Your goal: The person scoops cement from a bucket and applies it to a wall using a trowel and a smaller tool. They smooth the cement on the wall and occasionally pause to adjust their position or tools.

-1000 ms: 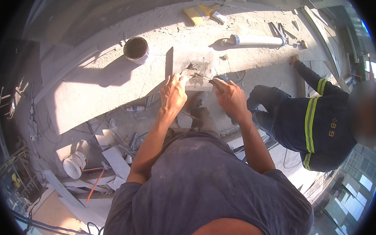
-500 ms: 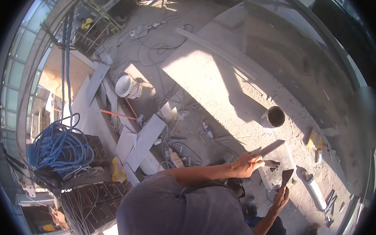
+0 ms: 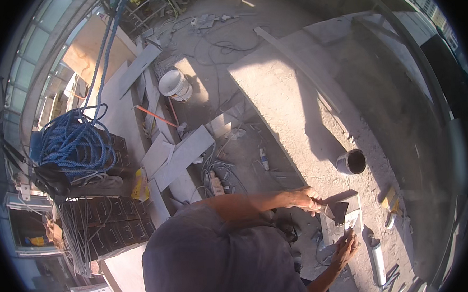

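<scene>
My left hand (image 3: pixel 306 200) is closed on the handle of a putty knife, whose wide blade (image 3: pixel 338 212) lies over a pale flat board (image 3: pixel 328 233). My right hand (image 3: pixel 346 249) is closed around a second putty knife; its blade (image 3: pixel 351 220) catches bright sunlight close to the first blade. Any paste on the blades is too small to make out. The board rests on a rough, dusty ledge (image 3: pixel 273 91). To the right of my right hand lies a white sealant tube (image 3: pixel 378 265). Beyond the board stands a small round bucket (image 3: pixel 350 162) with a dark inside.
A yellow-handled tool (image 3: pixel 390 201) lies right of the board. On the left are a coil of blue rope (image 3: pixel 75 146), dark stacked blocks (image 3: pixel 108 226), loose pale boards (image 3: pixel 184 158) and a white bucket (image 3: pixel 175 86). Cables (image 3: pixel 223 46) trail across the floor.
The two blades have come close together over the board. The right blade has turned from dark and upright to brightly lit. The whole view has shifted a little.
</scene>
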Demonstrator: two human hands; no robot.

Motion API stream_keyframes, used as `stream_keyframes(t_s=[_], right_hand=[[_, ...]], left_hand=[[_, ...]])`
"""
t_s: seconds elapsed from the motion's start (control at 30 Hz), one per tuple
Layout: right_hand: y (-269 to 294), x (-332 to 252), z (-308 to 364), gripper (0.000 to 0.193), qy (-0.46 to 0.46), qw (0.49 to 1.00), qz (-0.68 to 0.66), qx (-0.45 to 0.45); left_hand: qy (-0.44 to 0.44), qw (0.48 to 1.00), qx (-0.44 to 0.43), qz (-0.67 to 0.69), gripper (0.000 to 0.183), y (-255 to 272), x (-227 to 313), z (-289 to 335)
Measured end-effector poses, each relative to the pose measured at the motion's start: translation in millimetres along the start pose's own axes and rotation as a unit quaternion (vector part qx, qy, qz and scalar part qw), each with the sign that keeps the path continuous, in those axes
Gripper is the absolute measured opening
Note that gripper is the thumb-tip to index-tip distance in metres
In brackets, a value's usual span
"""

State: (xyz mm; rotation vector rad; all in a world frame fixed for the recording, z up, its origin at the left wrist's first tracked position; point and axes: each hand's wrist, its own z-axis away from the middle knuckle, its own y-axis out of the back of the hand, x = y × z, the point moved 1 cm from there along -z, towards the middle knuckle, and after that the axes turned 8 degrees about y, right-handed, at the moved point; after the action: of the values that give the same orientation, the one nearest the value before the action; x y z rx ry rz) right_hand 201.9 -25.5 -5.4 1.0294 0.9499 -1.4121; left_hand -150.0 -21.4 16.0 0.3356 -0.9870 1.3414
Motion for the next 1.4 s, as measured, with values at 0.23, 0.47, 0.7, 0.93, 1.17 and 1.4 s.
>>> stream_keyframes(t_s=[0.23,0.47,0.7,0.93,1.17,1.4], right_hand=[[25,-69,-54,0.07,0.166,0.937,0.15,-0.267],[59,-114,-24,0.068,0.133,0.889,0.342,-0.273],[92,-108,11,0.047,0.031,0.918,0.374,-0.127],[-21,-61,72,0.034,0.107,0.965,0.14,0.197],[-53,-33,83,0.025,0.083,0.951,0.073,0.287],[-52,-22,71,0.024,0.075,0.954,0.078,0.279]], left_hand=[[-0.038,0.993,-0.011,-0.113,0.047,2,10,-37],[-0.163,0.965,-0.071,-0.191,0.023,-9,14,-43],[-0.112,0.991,-0.009,-0.073,0.037,-10,11,-52],[-0.226,0.951,0.059,-0.203,0.027,-46,-8,-85],[-0.112,0.991,-0.001,-0.071,0.029,-95,4,-69],[-0.097,0.987,0.014,-0.125,0.027,-95,-13,-68]])
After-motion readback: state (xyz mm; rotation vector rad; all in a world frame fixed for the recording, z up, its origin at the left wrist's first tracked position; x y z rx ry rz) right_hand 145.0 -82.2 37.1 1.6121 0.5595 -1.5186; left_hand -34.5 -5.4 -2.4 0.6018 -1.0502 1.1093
